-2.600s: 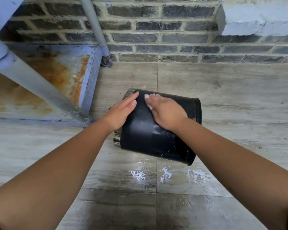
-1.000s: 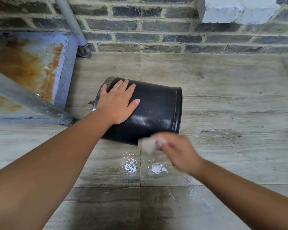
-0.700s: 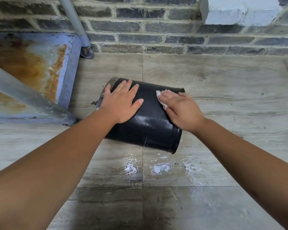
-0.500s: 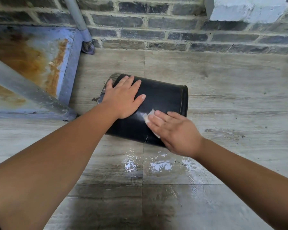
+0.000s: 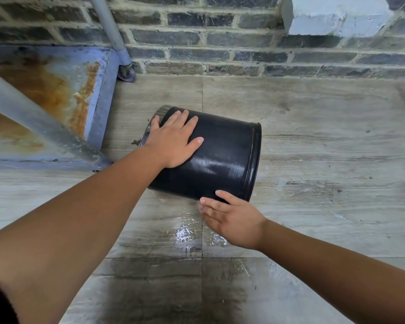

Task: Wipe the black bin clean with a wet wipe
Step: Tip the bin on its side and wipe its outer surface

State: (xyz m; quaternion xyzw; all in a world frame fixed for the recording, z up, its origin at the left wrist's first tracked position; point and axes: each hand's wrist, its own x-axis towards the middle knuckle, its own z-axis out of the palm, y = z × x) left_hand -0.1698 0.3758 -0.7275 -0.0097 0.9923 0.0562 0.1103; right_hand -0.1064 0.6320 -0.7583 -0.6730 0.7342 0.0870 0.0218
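The black bin (image 5: pixel 222 155) lies on its side on the tiled floor, with its metal-rimmed end to the left and its other end to the right. My left hand (image 5: pixel 173 143) lies flat on top of the bin near the left end, fingers spread, holding it still. My right hand (image 5: pixel 229 220) presses against the bin's lower near side by the right end. The wet wipe (image 5: pixel 199 203) is almost hidden under those fingers; only a pale edge shows at the fingertips.
A rusty blue metal plate (image 5: pixel 56 90) and a slanted grey pipe (image 5: pixel 33 120) lie close to the left of the bin. A brick wall (image 5: pixel 243 43) runs behind, with an upright pipe (image 5: pixel 108 26). Water is pooled on the floor (image 5: pixel 185 232) in front of the bin.
My right hand has slid with the wipe from the bin's top down its near side to the lower edge. My left hand has stayed flat on the bin.
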